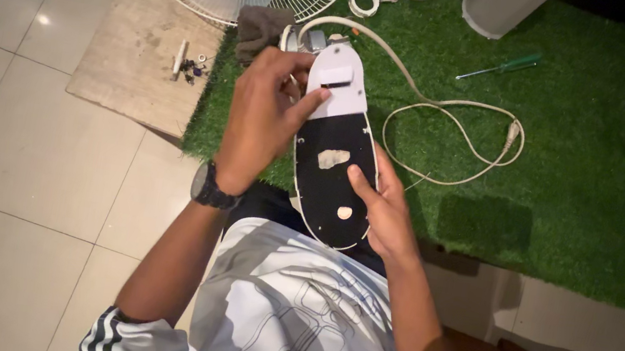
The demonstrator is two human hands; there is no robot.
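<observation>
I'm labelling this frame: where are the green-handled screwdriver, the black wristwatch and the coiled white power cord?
Green-handled screwdriver (517,64): head view, on its green handle.
Black wristwatch (211,187): head view, on the band around the left wrist.
Coiled white power cord (453,144): head view, on the loop lying on the grass mat.

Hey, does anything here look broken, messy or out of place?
Yes. The fan housing in both hands shows a ragged pale patch where its black face looks torn. Loose screws lie scattered on the wooden board, and the screwdriver sits apart on the grass mat.
</observation>
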